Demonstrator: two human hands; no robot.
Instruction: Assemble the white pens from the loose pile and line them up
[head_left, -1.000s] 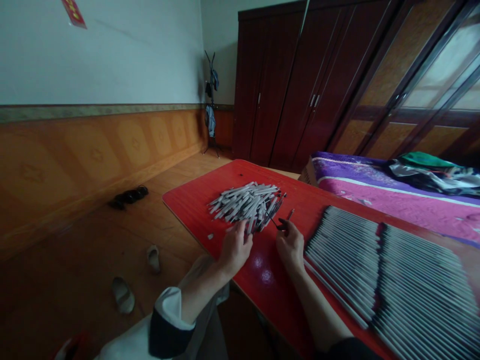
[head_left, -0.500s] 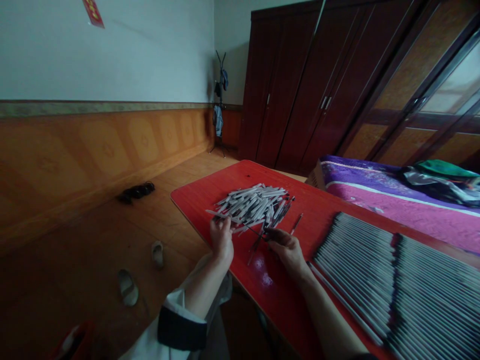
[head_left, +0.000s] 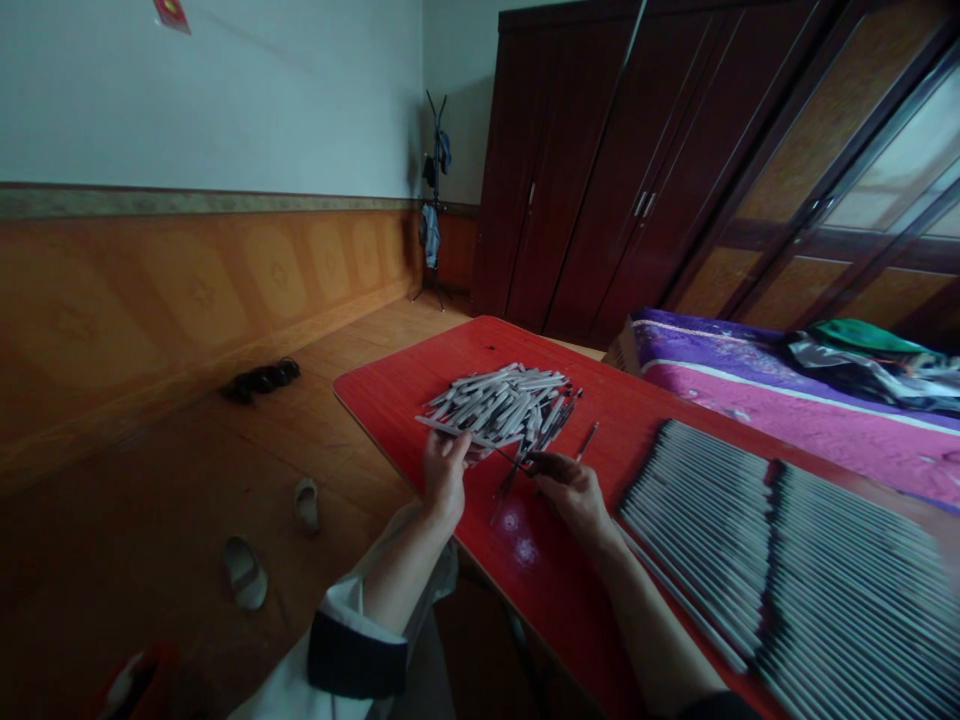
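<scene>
My left hand is closed around a thin whitish tube that slants across the fingers over the red table. The fingertips of my right hand pinch a thin dark rod. The rod points left and its tip meets, or lies very near, the right end of the tube; I cannot tell whether it is inside. Just beyond both hands lies a loose heap of whitish tubes mixed with dark pieces. A few thin sticks lie under the hands, partly hidden.
Two neat rows of dark-tipped sticks, the nearer row and the farther row, lie on the red table at right. One single stick lies between heap and rows. A bed stands behind; shoes are on the floor.
The tube and the rod have come slightly closer together, with less of the rod showing between my hands. The whole view has shifted a little.
</scene>
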